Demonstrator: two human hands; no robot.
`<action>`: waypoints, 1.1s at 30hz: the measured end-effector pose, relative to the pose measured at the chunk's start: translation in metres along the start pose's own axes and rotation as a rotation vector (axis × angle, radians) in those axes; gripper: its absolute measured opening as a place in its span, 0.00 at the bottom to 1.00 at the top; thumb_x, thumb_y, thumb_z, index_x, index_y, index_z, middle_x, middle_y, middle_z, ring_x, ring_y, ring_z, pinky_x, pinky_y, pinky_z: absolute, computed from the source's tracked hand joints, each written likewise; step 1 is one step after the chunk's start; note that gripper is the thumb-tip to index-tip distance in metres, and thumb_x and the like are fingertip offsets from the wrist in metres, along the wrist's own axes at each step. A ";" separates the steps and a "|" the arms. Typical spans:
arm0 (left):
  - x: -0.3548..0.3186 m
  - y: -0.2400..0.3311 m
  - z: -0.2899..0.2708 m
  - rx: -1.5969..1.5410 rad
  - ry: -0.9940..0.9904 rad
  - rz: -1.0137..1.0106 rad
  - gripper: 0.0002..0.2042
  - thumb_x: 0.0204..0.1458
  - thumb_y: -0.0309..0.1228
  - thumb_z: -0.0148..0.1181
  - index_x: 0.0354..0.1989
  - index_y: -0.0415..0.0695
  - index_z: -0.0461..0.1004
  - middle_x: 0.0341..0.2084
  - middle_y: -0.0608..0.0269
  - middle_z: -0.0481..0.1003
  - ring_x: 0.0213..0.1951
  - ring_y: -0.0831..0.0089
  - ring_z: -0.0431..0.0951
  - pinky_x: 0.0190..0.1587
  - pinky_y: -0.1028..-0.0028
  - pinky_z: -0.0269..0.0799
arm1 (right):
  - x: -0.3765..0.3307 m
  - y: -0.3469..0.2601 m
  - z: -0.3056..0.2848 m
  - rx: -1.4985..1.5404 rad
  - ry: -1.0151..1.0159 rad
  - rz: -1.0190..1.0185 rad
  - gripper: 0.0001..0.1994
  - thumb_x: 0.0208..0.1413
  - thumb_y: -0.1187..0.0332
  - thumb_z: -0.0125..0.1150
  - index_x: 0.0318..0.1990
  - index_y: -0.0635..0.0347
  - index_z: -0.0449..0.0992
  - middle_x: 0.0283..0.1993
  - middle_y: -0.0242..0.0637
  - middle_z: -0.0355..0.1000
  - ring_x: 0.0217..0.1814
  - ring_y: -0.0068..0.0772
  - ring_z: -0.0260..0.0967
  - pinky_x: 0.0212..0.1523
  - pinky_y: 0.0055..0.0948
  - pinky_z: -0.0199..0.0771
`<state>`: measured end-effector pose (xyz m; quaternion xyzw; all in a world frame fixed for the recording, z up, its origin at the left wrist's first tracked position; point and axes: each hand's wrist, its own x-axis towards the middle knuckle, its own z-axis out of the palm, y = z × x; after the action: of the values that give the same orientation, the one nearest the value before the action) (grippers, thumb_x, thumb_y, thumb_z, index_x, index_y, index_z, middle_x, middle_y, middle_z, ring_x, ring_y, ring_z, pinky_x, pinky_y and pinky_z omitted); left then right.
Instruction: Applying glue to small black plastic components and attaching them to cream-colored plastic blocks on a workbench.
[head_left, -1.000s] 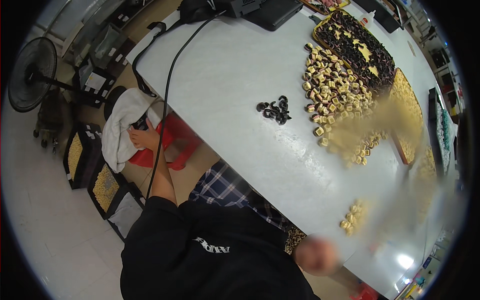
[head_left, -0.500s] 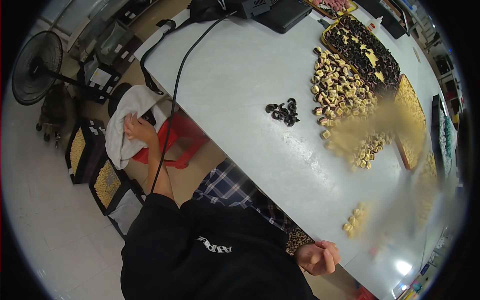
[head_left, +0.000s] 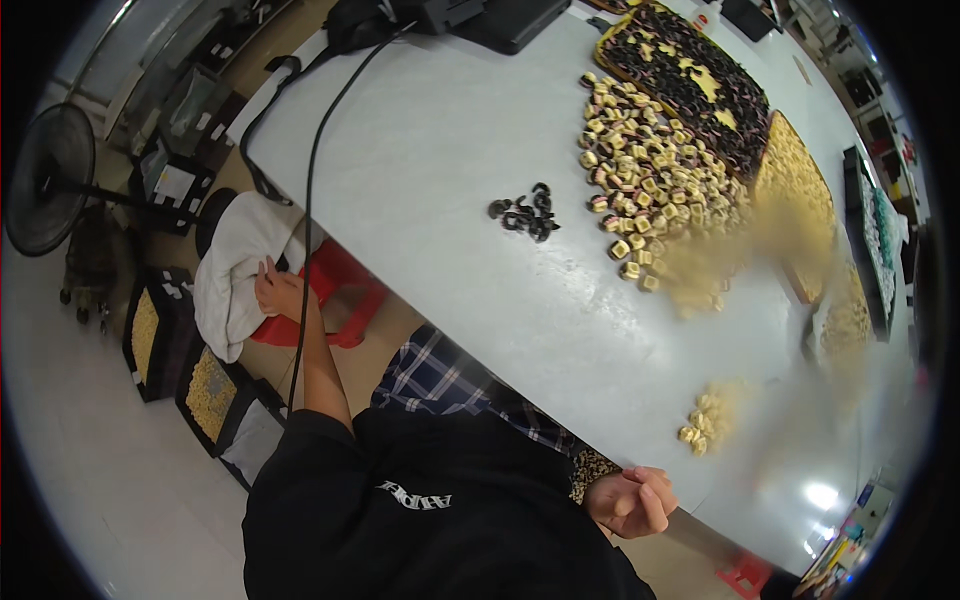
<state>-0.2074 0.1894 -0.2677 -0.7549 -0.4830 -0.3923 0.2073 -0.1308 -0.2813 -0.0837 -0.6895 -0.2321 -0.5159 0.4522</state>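
While the left hand [head_left: 280, 292] rests open on a white cloth [head_left: 238, 270] over the red stool [head_left: 330, 300] beside the surface [head_left: 430, 170], the right hand [head_left: 632, 500] curls closed, apparently empty, at its near edge.

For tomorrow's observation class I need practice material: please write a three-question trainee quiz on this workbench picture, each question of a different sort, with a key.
1. True or false: the left hand rests on the white cloth over the red stool.
2. What lies nearest the right hand? A. black rings B. small heap of tan pieces C. fan
3. Fill in: the black rings lie on the white ____.

Key
1. True.
2. B, the small heap of tan pieces.
3. Table.
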 end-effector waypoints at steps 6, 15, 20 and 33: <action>-0.044 0.074 -0.060 -0.865 -0.146 -0.021 0.06 0.45 0.20 0.48 0.31 0.33 0.68 0.31 0.46 0.69 0.32 0.56 0.69 0.35 0.62 0.65 | -0.001 -0.003 -0.002 0.009 -0.012 0.030 0.17 0.57 0.55 0.49 0.35 0.63 0.64 0.25 0.40 0.65 0.15 0.23 0.56 0.17 0.19 0.54; -0.002 0.145 -0.189 -1.456 -0.062 0.678 0.08 0.38 0.20 0.46 0.28 0.34 0.70 0.19 0.58 0.72 0.21 0.64 0.72 0.24 0.70 0.68 | 0.001 -0.001 -0.004 0.040 -0.023 0.003 0.15 0.57 0.57 0.49 0.34 0.63 0.64 0.24 0.39 0.65 0.15 0.24 0.56 0.16 0.19 0.54; 0.090 0.203 -0.233 -1.216 -0.282 0.484 0.08 0.41 0.19 0.54 0.31 0.38 0.73 0.24 0.57 0.72 0.28 0.63 0.73 0.31 0.72 0.68 | 0.004 0.003 -0.001 0.101 -0.010 -0.047 0.13 0.56 0.61 0.50 0.32 0.65 0.63 0.22 0.39 0.65 0.14 0.25 0.58 0.12 0.17 0.55; 0.118 0.242 -0.219 -1.254 -0.787 0.561 0.11 0.39 0.19 0.61 0.34 0.39 0.75 0.29 0.61 0.72 0.31 0.66 0.72 0.36 0.74 0.68 | 0.004 0.003 -0.002 0.111 -0.002 -0.041 0.11 0.55 0.64 0.52 0.33 0.65 0.64 0.23 0.39 0.65 0.13 0.24 0.58 0.12 0.18 0.60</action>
<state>-0.0510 -0.0036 -0.0253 -0.9078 -0.0014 -0.2284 -0.3517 -0.1278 -0.2857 -0.0810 -0.6591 -0.2751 -0.5107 0.4787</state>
